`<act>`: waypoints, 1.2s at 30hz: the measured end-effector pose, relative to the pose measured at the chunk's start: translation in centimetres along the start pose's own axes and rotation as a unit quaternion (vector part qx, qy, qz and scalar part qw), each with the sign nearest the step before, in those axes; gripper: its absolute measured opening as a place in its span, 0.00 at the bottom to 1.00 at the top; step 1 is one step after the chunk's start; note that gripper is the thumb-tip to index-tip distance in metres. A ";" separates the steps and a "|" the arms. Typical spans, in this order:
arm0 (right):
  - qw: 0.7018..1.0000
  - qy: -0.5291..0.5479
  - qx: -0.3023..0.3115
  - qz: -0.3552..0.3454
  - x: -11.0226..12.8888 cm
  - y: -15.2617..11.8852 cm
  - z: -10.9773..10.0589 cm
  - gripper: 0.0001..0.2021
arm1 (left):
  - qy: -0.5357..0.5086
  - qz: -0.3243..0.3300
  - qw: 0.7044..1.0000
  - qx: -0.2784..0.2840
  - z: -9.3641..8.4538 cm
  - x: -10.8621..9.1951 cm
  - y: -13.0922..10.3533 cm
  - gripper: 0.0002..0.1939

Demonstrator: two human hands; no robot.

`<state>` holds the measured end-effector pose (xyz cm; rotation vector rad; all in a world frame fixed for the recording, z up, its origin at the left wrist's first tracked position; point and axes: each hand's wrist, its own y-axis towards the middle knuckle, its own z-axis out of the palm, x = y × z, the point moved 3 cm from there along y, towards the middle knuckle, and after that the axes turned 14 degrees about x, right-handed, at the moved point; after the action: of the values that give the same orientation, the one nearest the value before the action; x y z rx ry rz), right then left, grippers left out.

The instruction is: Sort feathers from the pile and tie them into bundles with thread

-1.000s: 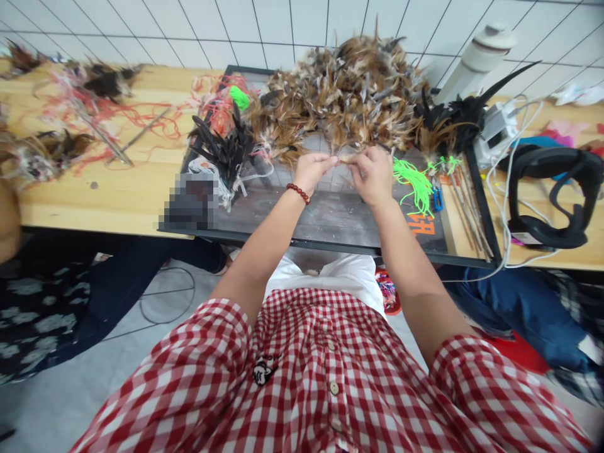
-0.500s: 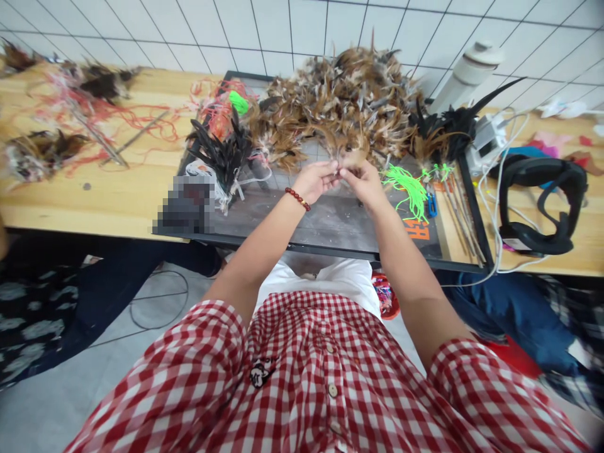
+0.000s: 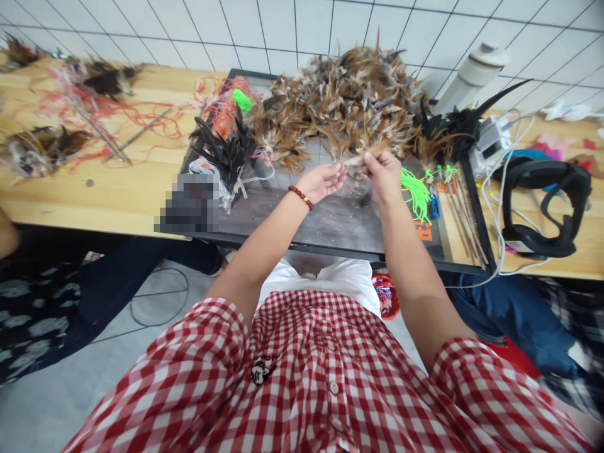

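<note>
My left hand (image 3: 324, 181), with a beaded bracelet at the wrist, pinches the base of a small bunch of brown feathers (image 3: 336, 147) fanning away from me. A pale feather (image 3: 355, 162) lies between the two hands. Its far end is between the thumb and fingers of my right hand (image 3: 384, 176); its other end comes close to my left fingertips. Just beyond both hands rises a big heap of brown feathers (image 3: 349, 94). Bright green strings (image 3: 415, 192) lie right of my right hand.
A dark-rimmed tray (image 3: 264, 220) lies under the hands. Black feathers (image 3: 221, 148) and reddish strings (image 3: 221, 104) are at its left, thin sticks (image 3: 465, 217) at its right. A white bottle (image 3: 474, 75) and a black headset (image 3: 540, 204) stand further right. People sit on both sides.
My right hand has moved right, away from my left fingertips, drawing the pale feather between them. My left hand stays nearly in place, its lower fingers a little more spread.
</note>
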<state>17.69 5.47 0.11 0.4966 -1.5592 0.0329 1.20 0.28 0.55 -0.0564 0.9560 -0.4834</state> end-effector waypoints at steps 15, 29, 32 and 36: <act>0.998 -0.045 0.016 0.030 -0.3 -0.4 0.6 0.24 | 0.129 -0.025 0.990 0.046 1.2 0.5 -0.5 0.14; 0.938 -0.318 0.088 -0.104 0.7 -1.2 1.9 0.44 | 0.043 0.014 0.999 -0.001 0.7 -0.1 -0.4 0.08; 0.935 -0.344 0.051 -0.064 0.5 -0.9 0.6 0.31 | 0.026 0.056 0.997 -0.048 0.3 -0.4 -0.4 0.07; 0.913 -0.408 0.002 0.028 0.6 -0.7 -1.8 0.16 | 0.007 0.098 0.989 -0.109 -0.4 -0.9 -0.2 0.06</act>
<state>19.67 5.29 0.66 0.4939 -2.3941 -0.1473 0.38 0.50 1.07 -0.1549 1.0143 -0.1970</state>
